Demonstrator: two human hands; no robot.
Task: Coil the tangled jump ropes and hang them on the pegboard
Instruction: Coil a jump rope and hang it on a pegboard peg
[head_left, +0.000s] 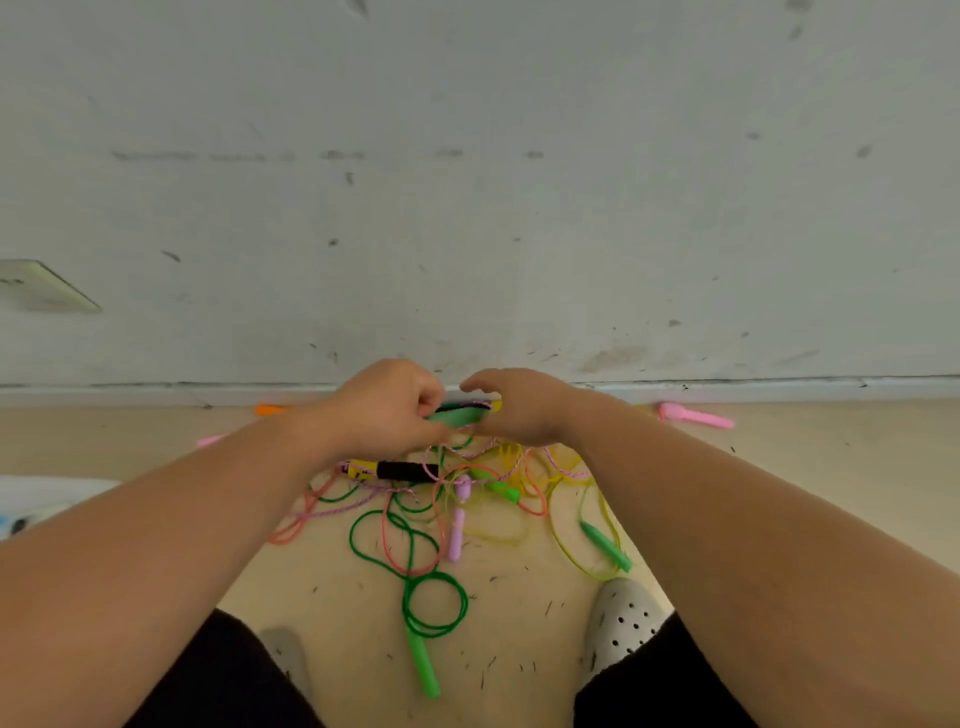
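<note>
A tangle of jump ropes (447, 499) lies on the tan floor in front of me: green, orange, yellow and pink-white cords crossing each other. My left hand (387, 408) is closed around a green handle (457, 415), lifted just above the pile near the wall's foot. My right hand (519, 408) curls over the other end of that handle, fingers bent; what it grips is hidden. A green rope loop (435, 605) with its green handle (423, 665) lies nearest me. A black and yellow handle (395, 470) rests under my left wrist. No pegboard is visible.
A grey-white wall (467, 208) with a baseboard rises right behind the pile. A pink handle (693, 414) lies at the right, an orange one (269, 409) and a pink tip (210, 440) at the left. My grey perforated shoe (621, 621) stands beside the ropes. Dark specks litter the floor.
</note>
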